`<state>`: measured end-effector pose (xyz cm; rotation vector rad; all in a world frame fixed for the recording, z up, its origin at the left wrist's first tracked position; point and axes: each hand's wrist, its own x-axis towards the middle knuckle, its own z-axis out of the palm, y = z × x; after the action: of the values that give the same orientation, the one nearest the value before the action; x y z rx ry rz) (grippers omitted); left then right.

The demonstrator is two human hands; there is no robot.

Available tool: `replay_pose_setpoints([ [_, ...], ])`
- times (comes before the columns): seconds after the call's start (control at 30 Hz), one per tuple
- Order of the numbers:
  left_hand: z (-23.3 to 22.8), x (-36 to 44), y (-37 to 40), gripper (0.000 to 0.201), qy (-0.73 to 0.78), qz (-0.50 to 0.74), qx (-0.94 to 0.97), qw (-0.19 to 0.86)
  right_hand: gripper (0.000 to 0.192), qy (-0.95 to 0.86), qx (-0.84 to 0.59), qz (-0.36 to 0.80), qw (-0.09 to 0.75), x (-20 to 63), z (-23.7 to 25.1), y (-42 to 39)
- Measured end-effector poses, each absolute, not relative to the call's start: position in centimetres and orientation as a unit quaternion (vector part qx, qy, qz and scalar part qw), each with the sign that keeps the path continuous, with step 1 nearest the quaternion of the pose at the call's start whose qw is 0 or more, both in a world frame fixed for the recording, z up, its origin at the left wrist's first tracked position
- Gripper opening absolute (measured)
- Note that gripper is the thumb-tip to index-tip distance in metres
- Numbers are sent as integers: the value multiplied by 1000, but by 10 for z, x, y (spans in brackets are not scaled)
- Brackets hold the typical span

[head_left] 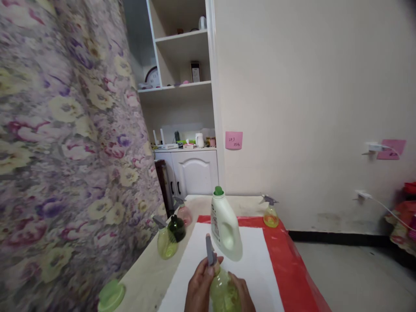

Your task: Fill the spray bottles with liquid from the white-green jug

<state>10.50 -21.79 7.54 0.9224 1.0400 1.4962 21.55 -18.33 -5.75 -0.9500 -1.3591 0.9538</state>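
A yellow-green spray bottle (223, 291) with a grey trigger head is held upright low in the middle of the head view. My left hand (199, 284) grips it at the collar, just under the trigger head. Wrapped against the right side of its body is my right hand (242, 292); some of its fingers are hidden. Directly behind the spray bottle stands a pale green detergent jug (230, 229) with a green cap. It rests on a white sheet (256, 260). The spray bottle's base is cut off by the frame's lower edge.
On the table's left are another yellow-green spray bottle (167, 246), a dark green bottle (176, 229), a pink spray bottle (184, 215) and a light green lidded container (111, 297). A yellow spray bottle (271, 218) stands on red sheeting (286, 268) at back right. A floral curtain (71, 151) hangs left.
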Motion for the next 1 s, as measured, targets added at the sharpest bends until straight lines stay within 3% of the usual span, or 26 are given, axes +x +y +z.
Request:
replay_pose_setpoints([
  [0.1, 75, 111, -220, 43, 445, 629, 391, 503, 82, -585, -378, 404, 593, 221, -66, -192],
  [0.37, 79, 122, -224, 38, 454, 658, 359, 482, 72, -594, -393, 278, 645, 224, -58, -209],
  [0.5, 82, 123, -231, 35, 465, 659, 343, 481, 74, -596, -378, 279, 650, 223, -59, -210],
  [0.6, 85, 122, -233, 36, 462, 642, 362, 493, 77, -584, -360, 348, 639, 226, -58, -212],
  [0.73, 86, 116, -230, 42, 425, 640, 365, 525, 82, -483, -298, 546, 616, 234, -49, -210],
  [0.87, 86, 113, -228, 41, 396, 636, 359, 557, 56, -373, -231, 739, 511, 246, -36, -205],
  [1.0, 86, 118, -230, 42, 337, 631, 352, 604, 49, -338, -209, 790, 466, 252, -24, -210],
])
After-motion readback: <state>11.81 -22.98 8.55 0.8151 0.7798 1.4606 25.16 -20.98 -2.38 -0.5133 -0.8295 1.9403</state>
